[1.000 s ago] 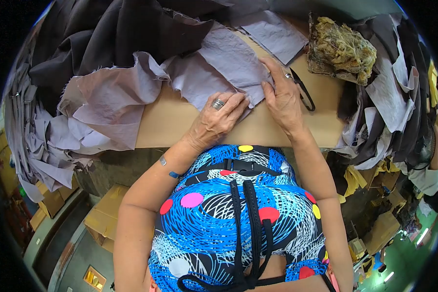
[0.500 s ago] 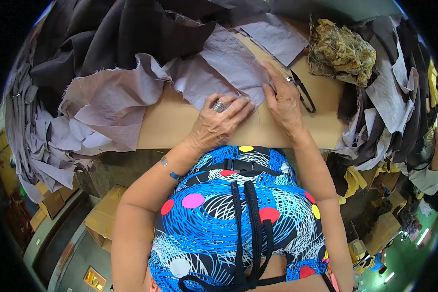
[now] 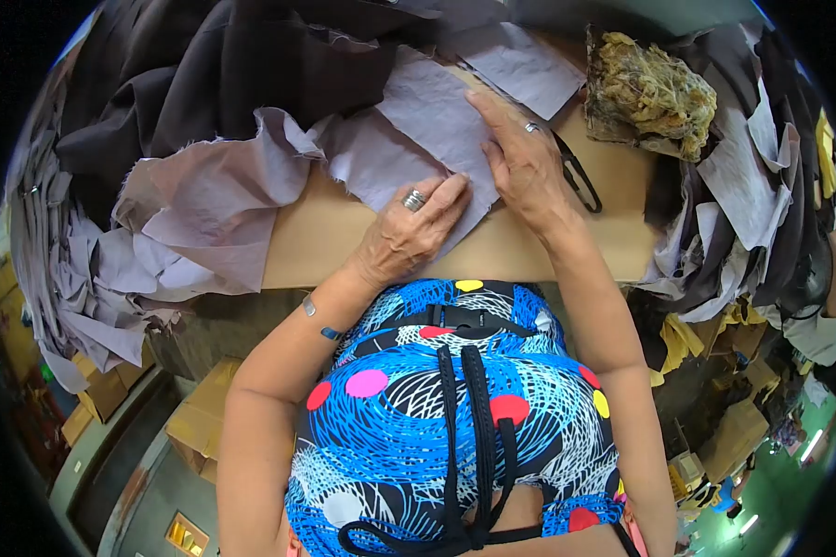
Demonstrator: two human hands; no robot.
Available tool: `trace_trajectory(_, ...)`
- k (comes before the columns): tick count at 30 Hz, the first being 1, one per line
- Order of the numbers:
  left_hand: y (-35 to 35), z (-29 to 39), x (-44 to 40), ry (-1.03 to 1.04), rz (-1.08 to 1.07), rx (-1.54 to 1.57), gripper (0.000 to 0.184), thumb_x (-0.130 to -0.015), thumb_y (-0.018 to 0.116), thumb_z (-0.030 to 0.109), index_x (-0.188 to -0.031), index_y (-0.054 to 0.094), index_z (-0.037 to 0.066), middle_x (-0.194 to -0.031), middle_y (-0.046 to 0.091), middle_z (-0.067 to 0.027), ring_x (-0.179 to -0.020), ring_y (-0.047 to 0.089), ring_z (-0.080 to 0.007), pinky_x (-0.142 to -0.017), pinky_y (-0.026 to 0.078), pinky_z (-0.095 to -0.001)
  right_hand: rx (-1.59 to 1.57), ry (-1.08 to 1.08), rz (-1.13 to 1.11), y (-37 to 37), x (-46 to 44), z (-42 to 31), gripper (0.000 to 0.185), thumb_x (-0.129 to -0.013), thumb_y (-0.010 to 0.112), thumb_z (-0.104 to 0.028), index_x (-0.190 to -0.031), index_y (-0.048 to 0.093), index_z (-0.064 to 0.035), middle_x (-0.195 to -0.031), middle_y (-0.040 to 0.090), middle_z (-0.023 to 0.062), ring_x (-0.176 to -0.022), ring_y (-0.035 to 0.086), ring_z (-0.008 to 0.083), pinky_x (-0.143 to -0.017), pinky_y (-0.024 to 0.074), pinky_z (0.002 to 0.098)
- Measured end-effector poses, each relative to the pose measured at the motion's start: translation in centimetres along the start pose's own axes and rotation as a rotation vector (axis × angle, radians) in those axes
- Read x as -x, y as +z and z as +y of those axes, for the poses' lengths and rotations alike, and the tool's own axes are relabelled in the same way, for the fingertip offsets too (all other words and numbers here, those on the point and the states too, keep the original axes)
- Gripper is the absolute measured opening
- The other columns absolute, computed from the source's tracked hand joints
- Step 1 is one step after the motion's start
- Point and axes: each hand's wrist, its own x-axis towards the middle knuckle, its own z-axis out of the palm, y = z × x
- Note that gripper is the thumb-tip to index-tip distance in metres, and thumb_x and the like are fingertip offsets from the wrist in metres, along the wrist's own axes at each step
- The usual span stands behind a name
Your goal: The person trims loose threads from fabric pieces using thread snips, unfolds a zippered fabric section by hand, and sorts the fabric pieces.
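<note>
Pinching grey cloth [image 3: 437, 116] at centre with left hand [image 3: 416, 223], right hand [image 3: 528, 176] wide atop; cardboard box [image 3: 204, 413] lower left, contents hidden

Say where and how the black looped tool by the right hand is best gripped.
Probably pinch the black looped tool by its rounded near end, from the right: that loop lies exposed on the tan tabletop, with the right hand along its left side.

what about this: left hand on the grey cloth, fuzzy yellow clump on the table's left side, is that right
Wrong side: the fuzzy yellow clump is on the right side of the table, as the head view shows. The left hand is on the grey cloth.
</note>
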Motion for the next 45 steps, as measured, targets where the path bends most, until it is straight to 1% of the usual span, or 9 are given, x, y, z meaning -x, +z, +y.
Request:
trace_trajectory(2, 0.1, 0.0, 0.1, 0.015, 0.016, -0.004, 0.04, -0.071, 0.055, 0.008, -0.109, 0.059, -0.002, -0.116, 0.053, -0.0108, -0.098, 0.056, -0.0225, -0.082, 0.045, -0.0328, -0.068, -0.059, 0.091, 0.4, 0.3, 0.4, 0.052, -0.078, 0.054, 0.002, -0.127, 0.048, -0.0149, -0.096, 0.064, 0.0142, -0.08, 0.062, 0.032, -0.07, 0.0488, 0.0384)
trace_trajectory(8, 0.0, 0.3, -0.1, -0.034, 0.013, -0.054, 0.04, -0.072, 0.055, 0.01, -0.11, 0.058, 0.0, -0.116, 0.053, -0.0088, -0.098, 0.056, -0.021, -0.08, 0.045, -0.0321, -0.191, -0.083, 0.199, 0.3, 0.3, 0.4, 0.05, -0.078, 0.054, 0.006, -0.125, 0.051, -0.0137, -0.107, 0.062, 0.0142, -0.091, 0.061, 0.0315, -0.075, 0.0497, 0.0377)
trace_trajectory(16, -0.6, 1.0, -0.4, -0.001, -0.047, -0.125, 0.041, -0.074, 0.054, 0.015, -0.115, 0.058, 0.01, -0.118, 0.053, -0.0052, -0.1, 0.054, -0.0204, -0.082, 0.044, -0.0318, -0.131, -0.097, 0.186, 0.5, 0.3, 0.7, 0.051, -0.077, 0.054, 0.006, -0.124, 0.051, -0.0131, -0.104, 0.063, 0.0147, -0.088, 0.061, 0.0328, -0.073, 0.0496, 0.0391)
trace_trajectory(20, -0.2, 0.5, 0.0, -0.055, -0.034, -0.082, 0.044, -0.072, 0.055, 0.014, -0.115, 0.056, 0.007, -0.119, 0.052, -0.0058, -0.101, 0.053, -0.0213, -0.083, 0.044, -0.0321, -0.072, -0.057, 0.043, -0.3, -0.1, 0.9, 0.052, -0.075, 0.054, 0.005, -0.124, 0.051, -0.0128, -0.1, 0.063, 0.0158, -0.086, 0.061, 0.0328, -0.072, 0.0494, 0.0409)
trace_trajectory(23, -0.2, 0.5, -0.2, -0.054, -0.024, -0.071, 0.045, -0.07, 0.057, 0.012, -0.114, 0.056, 0.003, -0.118, 0.052, -0.008, -0.101, 0.054, -0.0223, -0.082, 0.045, -0.0325, -0.046, -0.056, 0.128, -0.4, -1.0, -0.4, 0.052, -0.075, 0.053, 0.005, -0.124, 0.05, -0.0124, -0.101, 0.063, 0.0157, -0.088, 0.061, 0.0327, -0.075, 0.0497, 0.0408)
trace_trajectory(26, 0.1, 0.5, -0.3, -0.065, -0.005, -0.077, 0.045, -0.069, 0.057, 0.011, -0.113, 0.056, -0.001, -0.117, 0.053, -0.0103, -0.099, 0.054, -0.0233, -0.081, 0.046, -0.0329, -0.073, -0.016, 0.027, 0.0, -1.0, 0.5, 0.052, -0.075, 0.053, 0.005, -0.124, 0.051, -0.0117, -0.105, 0.062, 0.0147, -0.093, 0.06, 0.0323, -0.079, 0.0497, 0.0398)
trace_trajectory(28, 0.3, 0.6, -0.2, -0.08, 0.012, -0.101, 0.045, -0.069, 0.057, 0.011, -0.112, 0.056, -0.003, -0.116, 0.053, -0.0115, -0.098, 0.055, -0.0236, -0.08, 0.046, -0.033, -0.179, -0.075, 0.126, 0.2, -1.1, 0.7, 0.051, -0.075, 0.053, 0.005, -0.123, 0.052, -0.0122, -0.107, 0.062, 0.0141, -0.093, 0.06, 0.0324, -0.079, 0.0499, 0.0393)
trace_trajectory(37, -0.6, 0.5, -0.3, 0.029, -0.065, -0.109, 0.046, -0.069, 0.057, 0.014, -0.114, 0.058, 0.009, -0.118, 0.053, -0.005, -0.1, 0.054, -0.0212, -0.082, 0.045, -0.0315, -0.153, -0.09, 0.105, 0.4, -1.0, 1.4, 0.05, -0.075, 0.052, 0.004, -0.122, 0.053, -0.0131, -0.11, 0.06, 0.0136, -0.095, 0.06, 0.0326, -0.08, 0.0497, 0.0381)
trace_trajectory(45, -0.2, -0.1, -0.7, -0.036, -0.015, -0.121, 0.042, -0.071, 0.054, 0.014, -0.112, 0.056, 0.002, -0.115, 0.052, -0.0074, -0.1, 0.053, -0.021, -0.081, 0.046, -0.0307, -0.021, -0.016, -0.066, -0.7, -3.0, 0.0, 0.052, -0.077, 0.05, 0.003, -0.126, 0.048, -0.0139, -0.116, 0.058, 0.0129, -0.101, 0.057, 0.0321, -0.083, 0.0486, 0.0395)
